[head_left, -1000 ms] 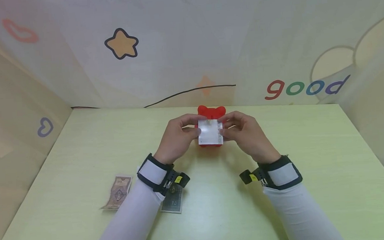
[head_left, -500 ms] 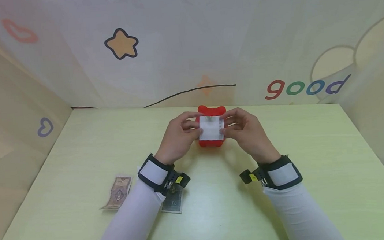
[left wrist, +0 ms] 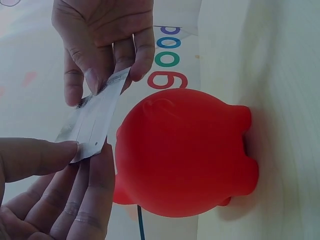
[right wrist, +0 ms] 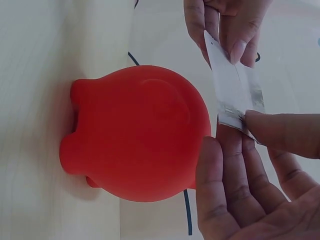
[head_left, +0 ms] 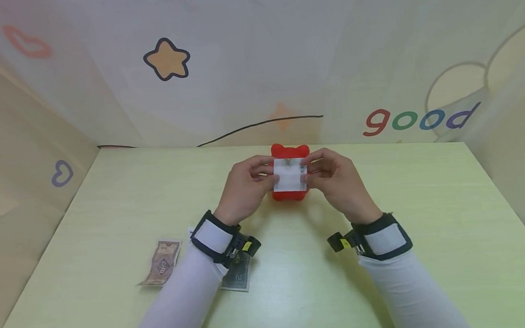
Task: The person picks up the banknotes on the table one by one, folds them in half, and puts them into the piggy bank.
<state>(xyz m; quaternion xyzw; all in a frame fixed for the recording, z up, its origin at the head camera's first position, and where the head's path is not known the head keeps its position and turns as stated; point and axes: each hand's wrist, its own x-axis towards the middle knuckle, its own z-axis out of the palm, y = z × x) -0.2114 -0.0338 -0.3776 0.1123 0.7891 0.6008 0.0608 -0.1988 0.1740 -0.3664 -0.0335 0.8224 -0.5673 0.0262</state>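
A small white paper slip (head_left: 289, 178) with dark print along its edges is held up between both hands. My left hand (head_left: 249, 186) pinches one side of it, thumb on the near face and fingers behind. The other side is pinched the same way by my right hand (head_left: 337, 179). Behind the slip, a red piggy bank (head_left: 291, 152) stands on the table, partly covered by it in the head view. From the left wrist, the slip (left wrist: 96, 121) tilts just above the rounded piggy bank (left wrist: 182, 152). The piggy bank's slot is hidden.
A creased brown banknote (head_left: 162, 263) lies at the left of the light wooden table (head_left: 427, 194). Beside it a dark grey-green banknote (head_left: 236, 276) is partly under the left forearm, where a white paper corner also peeks out. A printed backdrop (head_left: 256, 59) rises behind.
Both hands have raised the slip slightly, away from me, over the piggy bank, so more red shows below it. In the last half second it has barely moved.
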